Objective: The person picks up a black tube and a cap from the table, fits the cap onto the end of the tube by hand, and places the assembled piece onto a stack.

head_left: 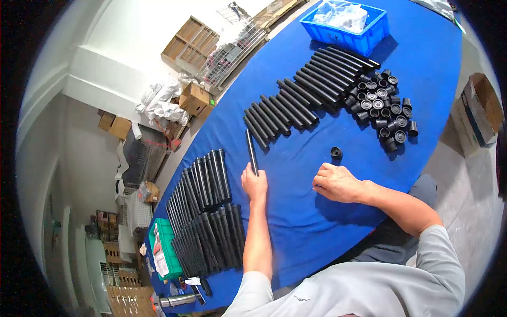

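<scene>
My left hand [254, 183] is wrapped round the lower end of a black tube [251, 147], which points away from me over the blue cloth. My right hand [338, 183] hovers to the right with its fingers curled together; whatever they may hold is hidden. Just beyond it a single black cap [336, 152] sits on the cloth. Plain black tubes [280, 113] lie side by side in a long slanting row ahead. At the right end of that row is a heap of black rubber-like caps [381, 105].
Tubes with wider ends [206, 179] lie in two rows on the left. A green tray [162, 248] with papers stands beside them. At the far end is a blue crate [346, 31] holding a plastic bag. An open cardboard box [478, 113] stands beyond the table's right edge.
</scene>
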Tool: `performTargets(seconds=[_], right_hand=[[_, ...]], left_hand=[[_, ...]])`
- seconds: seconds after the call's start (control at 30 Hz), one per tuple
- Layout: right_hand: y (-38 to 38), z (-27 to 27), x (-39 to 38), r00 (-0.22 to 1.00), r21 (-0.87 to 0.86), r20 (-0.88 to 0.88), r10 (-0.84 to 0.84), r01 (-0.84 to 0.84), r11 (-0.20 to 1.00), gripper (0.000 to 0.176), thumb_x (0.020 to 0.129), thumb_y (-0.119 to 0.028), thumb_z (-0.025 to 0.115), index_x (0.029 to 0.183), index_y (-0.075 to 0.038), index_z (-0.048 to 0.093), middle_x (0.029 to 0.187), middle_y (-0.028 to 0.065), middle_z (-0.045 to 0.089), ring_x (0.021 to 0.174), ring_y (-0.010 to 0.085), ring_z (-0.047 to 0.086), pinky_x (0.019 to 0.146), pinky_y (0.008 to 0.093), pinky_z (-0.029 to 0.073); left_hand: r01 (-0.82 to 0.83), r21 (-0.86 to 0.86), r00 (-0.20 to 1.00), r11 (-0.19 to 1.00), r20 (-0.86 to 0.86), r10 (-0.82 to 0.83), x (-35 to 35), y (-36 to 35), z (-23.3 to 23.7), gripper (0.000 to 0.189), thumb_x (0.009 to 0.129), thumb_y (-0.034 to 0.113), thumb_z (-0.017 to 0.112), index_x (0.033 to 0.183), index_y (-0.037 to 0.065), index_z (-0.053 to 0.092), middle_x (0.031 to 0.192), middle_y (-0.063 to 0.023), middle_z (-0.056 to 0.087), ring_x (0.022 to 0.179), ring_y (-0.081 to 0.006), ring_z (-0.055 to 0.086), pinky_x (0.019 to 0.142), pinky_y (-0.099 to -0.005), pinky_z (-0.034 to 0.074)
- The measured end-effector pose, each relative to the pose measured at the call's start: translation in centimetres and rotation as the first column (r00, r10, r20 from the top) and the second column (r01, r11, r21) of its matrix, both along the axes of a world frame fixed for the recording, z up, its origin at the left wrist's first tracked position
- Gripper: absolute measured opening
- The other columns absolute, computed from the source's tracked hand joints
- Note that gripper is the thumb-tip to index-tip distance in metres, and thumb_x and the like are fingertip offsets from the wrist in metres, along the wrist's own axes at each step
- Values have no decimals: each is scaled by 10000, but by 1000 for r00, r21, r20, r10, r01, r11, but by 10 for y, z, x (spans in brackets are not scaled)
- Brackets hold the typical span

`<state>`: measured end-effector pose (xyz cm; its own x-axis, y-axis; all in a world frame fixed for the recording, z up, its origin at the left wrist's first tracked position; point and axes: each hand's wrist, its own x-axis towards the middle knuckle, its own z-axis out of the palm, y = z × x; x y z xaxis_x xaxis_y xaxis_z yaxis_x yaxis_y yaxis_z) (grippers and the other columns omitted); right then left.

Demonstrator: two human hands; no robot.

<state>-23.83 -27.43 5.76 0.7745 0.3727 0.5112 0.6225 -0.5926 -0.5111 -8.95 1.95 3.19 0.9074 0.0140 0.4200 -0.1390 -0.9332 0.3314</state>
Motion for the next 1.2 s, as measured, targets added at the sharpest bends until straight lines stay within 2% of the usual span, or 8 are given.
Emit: performTargets(seconds=[0.17,0.3,0.37,0.67,0.8,0.97,1.03,1.2], right_hand=[[3,-2,1,1000,-26,-15,18,-18,999,168,877,-205,682,837,-54,618,810,94,629,875,302,607,730,424,554],[3,-5,-1,997,32,-61,42,-40,999,188,871,-202,698,930,-41,620,865,115,630,895,327,613,755,448,550],[4,-6,-3,992,115,-120,48,-34,993,282,867,-199,710,1066,-30,604,949,144,621,934,353,618,787,468,546],[10,10,-9,635,717,-522,569,-35,696,671,903,-218,755,1456,-1,444,1244,159,594,942,191,652,765,337,564],[17,18,-17,451,849,-445,774,-62,524,462,933,-168,728,1335,-8,567,1090,84,645,863,123,636,696,280,556],[24,15,-28,449,859,-435,780,-53,509,288,943,-178,716,1141,10,626,874,43,674,741,115,637,668,284,547],[25,23,-31,383,849,-468,796,-55,526,295,950,-181,727,1169,-7,635,899,47,694,773,106,656,726,277,549],[24,25,-31,349,888,-389,853,-105,448,331,947,-126,706,1245,-6,622,990,87,720,859,131,692,800,301,567]], left_hand=[[-28,83,999,996,-30,30,-1,6,6,515,870,226,588,1318,-29,586,1064,-242,681,916,-394,676,860,-477,533],[-46,-386,995,921,-98,8,-33,20,4,466,925,183,584,1331,-42,548,849,-147,673,632,-220,632,612,-349,535],[-91,-832,980,547,-172,-99,-80,11,41,375,941,136,565,1279,-28,560,777,-102,638,570,-155,582,506,-281,473],[-316,-936,797,-154,-175,-578,-198,52,67,306,996,266,520,1157,35,638,760,-139,663,442,-137,471,423,-272,387],[-455,-886,723,-91,-307,-619,-212,41,53,257,965,220,622,1149,40,625,924,-117,682,605,-167,593,541,-306,510],[42,-749,819,662,-353,-451,-232,21,41,501,807,73,815,1258,26,604,1279,-125,624,1215,-211,571,1032,-370,479],[306,-174,884,936,-314,-347,-234,-9,66,507,810,86,820,1265,20,606,1269,-152,622,1249,-195,542,1058,-362,444],[128,-591,840,797,-363,-404,-239,-13,50,361,819,53,818,1117,17,617,1013,-77,704,918,-162,667,837,-308,528]])
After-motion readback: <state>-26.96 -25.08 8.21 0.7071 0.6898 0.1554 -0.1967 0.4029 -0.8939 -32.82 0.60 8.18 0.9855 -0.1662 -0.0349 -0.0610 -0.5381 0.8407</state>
